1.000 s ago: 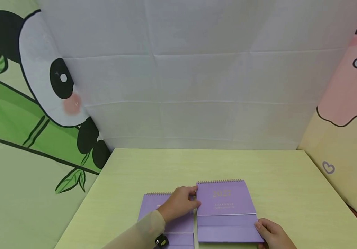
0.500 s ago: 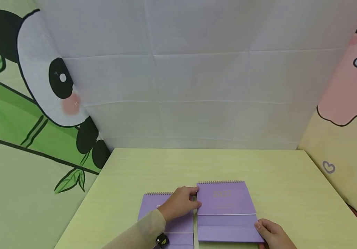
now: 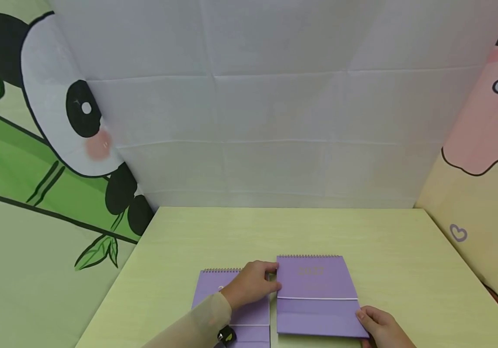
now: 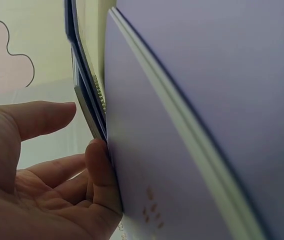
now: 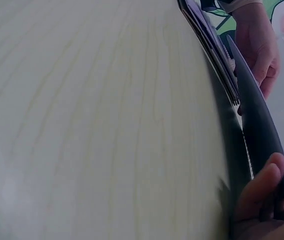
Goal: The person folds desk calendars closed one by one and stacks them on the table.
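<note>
Two purple spiral-bound desk calendars lie side by side in the head view. My right hand [image 3: 382, 327] pinches the right calendar [image 3: 316, 284] at its near right corner, thumb on top. In the right wrist view that calendar's dark panel [image 5: 257, 115] tilts up from the table. My left hand [image 3: 250, 285] reaches across the left calendar [image 3: 211, 290] and covers part of it. Its thumb and index finger, set apart, are right at the right calendar's left edge. The left wrist view shows the thumb [image 4: 52, 119] stretched out, with the other fingers bent below.
A pale yellow table [image 3: 240, 237] carries both calendars. A white cloth [image 3: 275, 121] hangs behind it. Walls painted with a panda [image 3: 57, 106] and a pink animal [image 3: 488, 116] flank the table. A dark wrist camera [image 3: 226, 335] sits at the left sleeve.
The right calendar has tilted and shifted slightly right, its spiral end lower and near edge higher in the head view. Its gold lettering has faded. The left hand stays in place.
</note>
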A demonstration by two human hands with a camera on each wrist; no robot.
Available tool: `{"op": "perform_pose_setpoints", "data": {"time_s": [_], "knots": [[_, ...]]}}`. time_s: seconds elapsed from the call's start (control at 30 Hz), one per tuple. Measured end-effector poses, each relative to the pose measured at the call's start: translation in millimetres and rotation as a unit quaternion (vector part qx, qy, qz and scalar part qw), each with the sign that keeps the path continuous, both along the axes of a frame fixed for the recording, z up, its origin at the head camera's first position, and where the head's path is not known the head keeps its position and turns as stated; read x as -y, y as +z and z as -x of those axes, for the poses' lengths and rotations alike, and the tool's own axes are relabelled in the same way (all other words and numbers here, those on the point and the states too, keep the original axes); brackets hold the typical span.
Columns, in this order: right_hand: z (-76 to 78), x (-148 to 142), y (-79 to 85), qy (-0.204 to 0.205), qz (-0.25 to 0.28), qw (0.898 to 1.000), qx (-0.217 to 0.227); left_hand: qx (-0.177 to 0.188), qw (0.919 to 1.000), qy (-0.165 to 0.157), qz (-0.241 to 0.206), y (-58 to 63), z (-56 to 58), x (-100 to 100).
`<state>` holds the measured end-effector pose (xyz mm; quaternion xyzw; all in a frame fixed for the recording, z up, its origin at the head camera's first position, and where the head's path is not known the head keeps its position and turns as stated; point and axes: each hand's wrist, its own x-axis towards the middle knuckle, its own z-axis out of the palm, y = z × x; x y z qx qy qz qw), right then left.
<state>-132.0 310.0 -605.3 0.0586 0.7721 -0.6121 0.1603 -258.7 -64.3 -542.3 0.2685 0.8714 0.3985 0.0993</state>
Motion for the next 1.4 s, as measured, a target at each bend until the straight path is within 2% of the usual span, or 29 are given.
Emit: {"op": "perform_pose_setpoints", "data": {"time_s": [0.03,0.07,0.1,0.17,0.2,0.23,0.27,0.33,0.4,0.47,0.57,0.67,0.7,0.83,0.93,1.03,1.07,1.17,1.23,1.3,1.4], "knots": [[1.7,-2.4,-4.0,-0.002,-0.003,1.0,0.007,-0.018,0.9998,-0.004,0.004,-9.0,3.7,0.8],[2.9,-4.2,-6.9,-0.002,-0.008,1.0,0.013,-0.019,0.9998,-0.005,0.005,-11.4,5.0,0.8],[3.8,-5.3,-9.6,-0.003,-0.017,1.0,0.009,-0.02,0.9998,-0.004,0.006,-13.2,5.6,0.8],[4.4,-6.5,-12.0,-0.002,-0.035,0.999,0.003,-0.003,1.0,0.001,0.001,-8.6,3.6,-0.1],[3.6,-5.2,-11.5,-0.002,-0.047,0.999,-0.007,-0.011,0.9999,-0.001,0.001,-12.3,5.1,0.1],[3.5,-4.2,-10.0,-0.001,-0.062,0.998,-0.005,-0.008,1.0,0.0,0.001,-10.5,4.2,-0.5],[2.0,-1.5,-6.4,0.001,-0.074,0.997,-0.013,0.01,0.9999,0.007,0.0,-1.4,0.6,-2.2],[-2.0,7.8,5.2,-0.009,-0.098,0.995,-0.016,0.014,0.9998,0.011,0.002,4.9,-2.6,-3.4],[-0.4,8.6,-1.4,-0.026,-0.116,0.993,-0.013,0.017,0.9997,0.016,0.011,-12.1,7.7,-3.3],[-1.3,11.2,-2.3,-0.037,-0.127,0.991,-0.011,0.018,0.9996,0.018,0.016,-22.0,13.3,-2.6],[-2.3,15.7,-4.7,-0.061,-0.163,0.984,-0.02,0.012,0.9998,0.014,0.012,-25.9,15.2,-1.3],[-9.6,31.1,18.7,-0.07,-0.208,0.975,-0.028,0.02,0.9996,0.017,0.004,6.1,-3.2,-3.0],[-10.2,33.8,23.4,-0.071,-0.221,0.972,-0.026,0.029,0.9994,0.021,0.0,12.8,-7.0,-3.8],[-10.5,35.4,29.0,-0.056,-0.239,0.969,-0.035,0.036,0.9991,0.021,-0.003,10.9,-6.3,-3.5],[-9.4,33.7,26.4,-0.052,-0.243,0.968,-0.04,0.016,0.9998,0.007,0.009,-9.5,4.0,-0.4],[-9.1,31.8,26.1,-0.053,-0.242,0.968,-0.041,0.004,1.0,0.002,0.0,-12.4,5.2,1.1],[-9.2,31.0,27.2,-0.052,-0.242,0.968,-0.044,0.003,1.0,0.005,-0.003,-11.7,4.2,1.4],[-10.3,28.0,34.9,-0.056,-0.244,0.967,-0.053,0.019,0.9989,0.023,-0.036,6.3,-5.8,0.1],[-11.2,25.9,40.9,-0.062,-0.255,0.962,-0.072,0.023,0.9979,0.038,-0.046,10.0,-8.6,-0.2],[-12.1,23.9,45.6,-0.075,-0.271,0.954,-0.102,0.028,0.9966,0.051,-0.058,12.9,-10.8,-0.5],[-13.1,21.1,48.6,-0.102,-0.303,0.931,-0.176,0.021,0.9952,0.057,-0.076,17.0,-12.6,-0.5]]}}
